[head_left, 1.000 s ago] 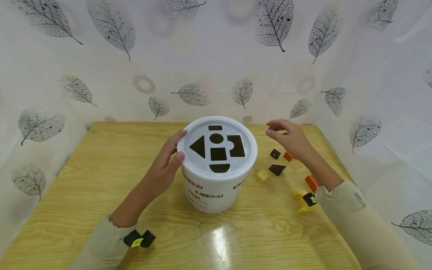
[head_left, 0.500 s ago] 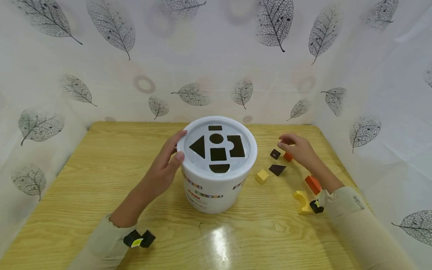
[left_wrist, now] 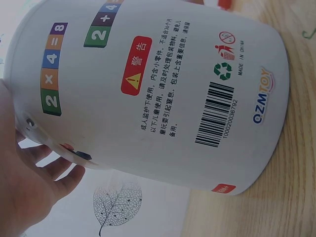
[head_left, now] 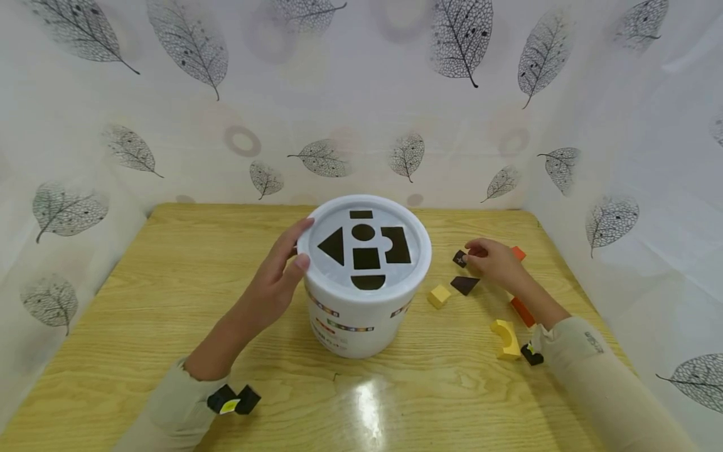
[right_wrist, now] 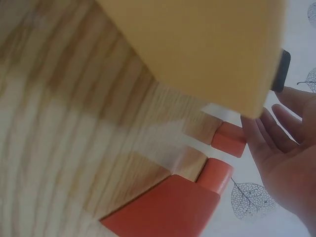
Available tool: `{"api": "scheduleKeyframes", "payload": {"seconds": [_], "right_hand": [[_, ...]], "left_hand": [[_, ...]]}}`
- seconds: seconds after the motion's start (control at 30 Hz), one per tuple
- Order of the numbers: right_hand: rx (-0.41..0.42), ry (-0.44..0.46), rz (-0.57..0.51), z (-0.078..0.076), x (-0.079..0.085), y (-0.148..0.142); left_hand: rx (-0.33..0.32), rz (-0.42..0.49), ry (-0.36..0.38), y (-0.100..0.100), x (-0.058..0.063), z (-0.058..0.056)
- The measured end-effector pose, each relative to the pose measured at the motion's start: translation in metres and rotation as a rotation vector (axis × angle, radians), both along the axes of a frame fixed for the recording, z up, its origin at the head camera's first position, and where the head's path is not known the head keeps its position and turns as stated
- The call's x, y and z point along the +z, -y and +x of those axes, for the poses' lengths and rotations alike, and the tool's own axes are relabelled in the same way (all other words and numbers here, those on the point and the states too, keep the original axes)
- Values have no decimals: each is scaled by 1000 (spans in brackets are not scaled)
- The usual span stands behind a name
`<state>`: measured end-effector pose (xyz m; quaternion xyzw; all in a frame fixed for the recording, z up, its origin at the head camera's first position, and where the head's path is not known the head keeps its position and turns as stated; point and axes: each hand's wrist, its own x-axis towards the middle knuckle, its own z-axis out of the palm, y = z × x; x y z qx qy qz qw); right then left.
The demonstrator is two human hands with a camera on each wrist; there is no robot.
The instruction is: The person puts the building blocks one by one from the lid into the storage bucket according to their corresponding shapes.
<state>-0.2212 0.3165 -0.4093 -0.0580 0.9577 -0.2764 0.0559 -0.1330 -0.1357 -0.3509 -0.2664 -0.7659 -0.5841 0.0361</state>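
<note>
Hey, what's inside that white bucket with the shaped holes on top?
Only darkness shows through the shaped holes in the lid. The rest of the white bucket's inside is covered, so whether anything lies in there can't be seen.

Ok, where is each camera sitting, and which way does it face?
Head: on the person's head, facing forward and down at the bucket; left hand, right hand and sleeves show.
Left wrist: on that wrist, facing the bucket's printed side; left hand partly shows.
Right wrist: on that wrist, facing table and red blocks; right hand partly shows.
Shared by head and left wrist: bucket, left hand.
</note>
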Motion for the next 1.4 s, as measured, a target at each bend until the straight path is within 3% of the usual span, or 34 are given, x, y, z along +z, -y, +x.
{"api": "scheduleKeyframes", "payload": {"seconds": [0.73, 0.97, 1.4], "right_hand": [[45, -6, 24, -3, -4, 7], [15, -36, 41, 3, 13, 11], [31, -158, -53, 16, 56, 21]], "left_hand": [[15, -1, -23, 1, 0, 0], [8, 8, -24, 0, -2, -1], [11, 2, -14, 0, -2, -1]]}}
